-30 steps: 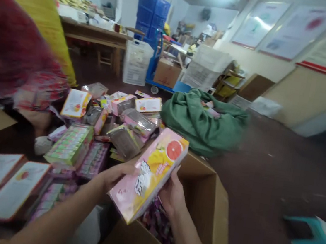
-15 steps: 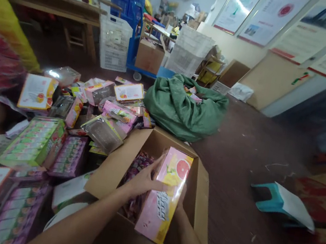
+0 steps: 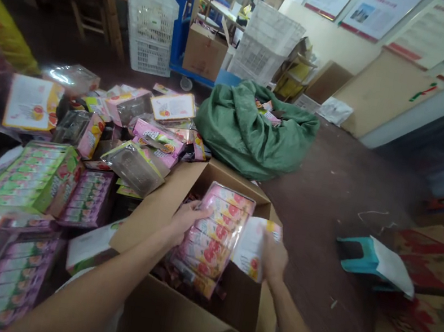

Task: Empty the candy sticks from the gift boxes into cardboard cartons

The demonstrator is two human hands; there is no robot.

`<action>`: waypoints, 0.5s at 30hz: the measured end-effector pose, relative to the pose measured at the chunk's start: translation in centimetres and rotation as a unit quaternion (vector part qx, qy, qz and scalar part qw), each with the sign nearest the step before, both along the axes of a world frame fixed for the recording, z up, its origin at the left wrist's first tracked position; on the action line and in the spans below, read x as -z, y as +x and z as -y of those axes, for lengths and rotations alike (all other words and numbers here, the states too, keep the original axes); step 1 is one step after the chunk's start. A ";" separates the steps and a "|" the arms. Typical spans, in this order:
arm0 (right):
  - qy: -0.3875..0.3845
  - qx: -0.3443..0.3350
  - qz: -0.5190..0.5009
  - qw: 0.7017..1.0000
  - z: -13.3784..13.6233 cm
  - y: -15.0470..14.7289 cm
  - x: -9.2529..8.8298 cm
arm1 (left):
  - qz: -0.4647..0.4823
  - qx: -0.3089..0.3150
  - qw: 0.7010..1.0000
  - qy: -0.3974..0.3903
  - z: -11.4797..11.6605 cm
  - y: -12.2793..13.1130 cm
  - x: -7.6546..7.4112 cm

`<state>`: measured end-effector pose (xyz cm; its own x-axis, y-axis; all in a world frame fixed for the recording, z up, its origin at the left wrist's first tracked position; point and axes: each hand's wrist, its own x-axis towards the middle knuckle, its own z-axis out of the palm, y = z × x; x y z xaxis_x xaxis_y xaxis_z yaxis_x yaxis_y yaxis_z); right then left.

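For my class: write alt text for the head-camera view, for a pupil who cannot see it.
At an open cardboard box, a person's left hand holds a clear tray of pink packets while the right hand grips a white printed piece of packaging. Fruit-printed packages lie piled to the left, and a green sack sits beyond the box.

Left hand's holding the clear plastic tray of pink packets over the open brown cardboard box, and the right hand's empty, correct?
The right hand isn't empty: the head view shows it holding a white printed carton. The left hand does hold the tray over the box.
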<state>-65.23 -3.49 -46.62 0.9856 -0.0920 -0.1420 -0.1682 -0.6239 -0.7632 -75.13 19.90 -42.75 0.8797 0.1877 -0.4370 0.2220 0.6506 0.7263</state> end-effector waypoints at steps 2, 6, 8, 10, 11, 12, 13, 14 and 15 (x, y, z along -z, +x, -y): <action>0.007 0.059 -0.042 0.997 2.1 0.6 -0.2 | -0.023 -0.025 0.999 -0.004 -0.2 0.2 0.3; 0.228 0.011 -0.063 0.972 4.1 -1.2 -1.4 | -0.067 -0.034 0.992 -0.096 1.2 1.2 0.9; 0.357 -0.043 -0.075 0.930 3.4 -3.8 -1.6 | -0.062 -0.051 0.988 -0.131 2.3 1.6 1.0; 0.435 -0.092 -0.081 0.892 1.6 -6.5 -1.3 | -0.029 -0.068 0.986 -0.149 3.2 1.7 1.2; 0.444 -0.101 -0.078 0.887 0.5 -7.7 -1.0 | -0.010 -0.068 0.987 -0.148 3.4 1.6 1.3; 0.446 -0.094 -0.070 0.888 -0.6 -8.6 -0.8 | 0.008 -0.056 0.989 -0.139 3.5 1.4 1.4; 0.450 -0.075 -0.060 0.888 -1.5 -9.2 -0.6 | 0.018 -0.035 0.993 -0.115 3.4 1.3 1.6; 0.460 -0.046 -0.051 0.885 -2.2 -9.4 -0.6 | 0.017 -0.010 0.997 -0.072 3.0 1.1 1.8; 0.475 -0.020 -0.045 0.879 -2.5 -9.4 -0.8 | 0.005 0.007 1.000 -0.006 2.4 1.0 1.8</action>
<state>-74.63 -0.96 -45.85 0.9663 0.1450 -0.2126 -0.2462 0.2801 -0.9279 -74.12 17.53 -44.59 0.8871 0.1693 -0.4294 0.2238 0.6559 0.7209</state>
